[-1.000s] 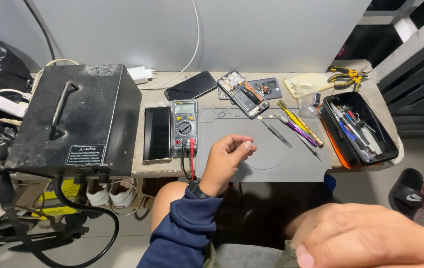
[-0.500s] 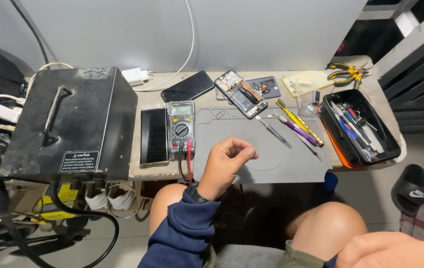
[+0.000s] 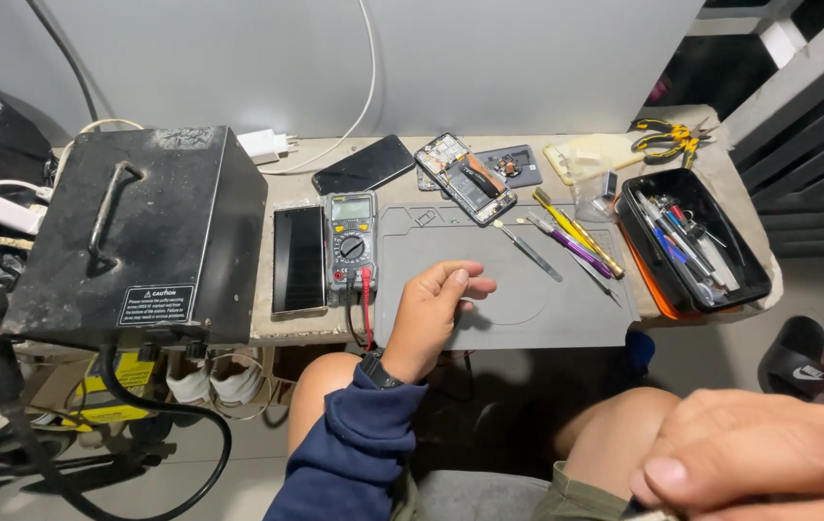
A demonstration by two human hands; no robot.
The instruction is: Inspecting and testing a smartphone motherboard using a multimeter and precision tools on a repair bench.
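Here the left hand point(image 3: 431, 314) rests loosely curled, holding nothing, on the grey mat point(image 3: 547, 299), steadying beside the meter point(image 3: 351, 241); the right hand point(image 3: 759, 463), close to the camera, is loosely closed.

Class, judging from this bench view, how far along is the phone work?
Done: the opened phone lies with its back off, insides showing. In hand: nothing; the left hand rests curled on the grey work mat, the right hand sits near the camera. Left: the separate dark back cover remains unfitted.

Matt grey rubbery mat point(image 3: 528, 299), scuffed black metal box point(image 3: 142, 241) (dusty), glossy phone glass point(image 3: 298, 259).
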